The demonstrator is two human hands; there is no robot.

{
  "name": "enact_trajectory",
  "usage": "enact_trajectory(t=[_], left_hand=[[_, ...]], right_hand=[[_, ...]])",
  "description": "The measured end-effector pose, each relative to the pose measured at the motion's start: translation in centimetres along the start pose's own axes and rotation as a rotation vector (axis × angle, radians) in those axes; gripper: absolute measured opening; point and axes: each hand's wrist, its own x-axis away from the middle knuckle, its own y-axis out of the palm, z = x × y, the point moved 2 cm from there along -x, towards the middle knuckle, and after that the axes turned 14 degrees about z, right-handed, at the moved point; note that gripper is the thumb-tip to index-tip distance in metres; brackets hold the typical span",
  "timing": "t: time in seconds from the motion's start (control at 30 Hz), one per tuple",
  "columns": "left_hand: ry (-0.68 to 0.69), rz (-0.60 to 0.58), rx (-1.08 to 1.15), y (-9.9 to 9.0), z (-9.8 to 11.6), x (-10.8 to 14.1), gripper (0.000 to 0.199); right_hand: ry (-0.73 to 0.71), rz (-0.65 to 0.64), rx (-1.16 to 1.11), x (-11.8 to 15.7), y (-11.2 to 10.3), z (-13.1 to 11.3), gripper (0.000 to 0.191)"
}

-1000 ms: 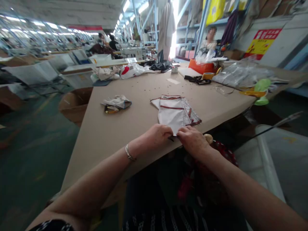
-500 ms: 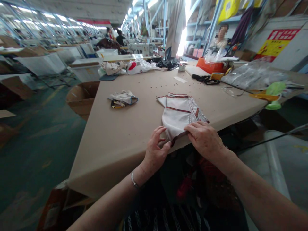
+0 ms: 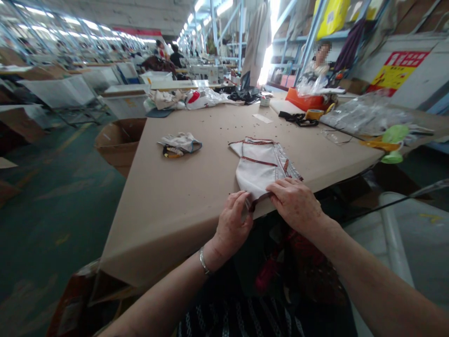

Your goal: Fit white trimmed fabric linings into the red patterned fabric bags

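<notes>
The left hand, wrist cocked up, grips narrowly at the near corner of a white cloth panel with dark red binding. The right hand pinches its edge, palm down, fingers together, over the beige table.

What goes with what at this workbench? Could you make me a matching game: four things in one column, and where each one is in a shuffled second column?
Things:
1. metal bracelet
2. white cloth with dark red trim
3. orange container
4. open cardboard box

Places:
A. on the floor beside the table
B. at the far end of the table
C. around the left wrist
D. under the right hand at the table's near edge

Pairs: 1-C, 2-D, 3-B, 4-A
</notes>
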Motion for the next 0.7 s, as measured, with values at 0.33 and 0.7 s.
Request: enact_trajectory(t=[0.33,0.7], left_hand=[[-0.100,0.009,0.038,-1.0,-1.1,-0.2,0.027],[0.228,0.107,0.063,-1.4,-0.7,-2.3,0.021]], right_hand=[[-0.001,-0.012,-0.015,0.9,0.9,0.2,0.011],[0.093,0.084,-0.423,3.8,5.2,-2.5,0.056]])
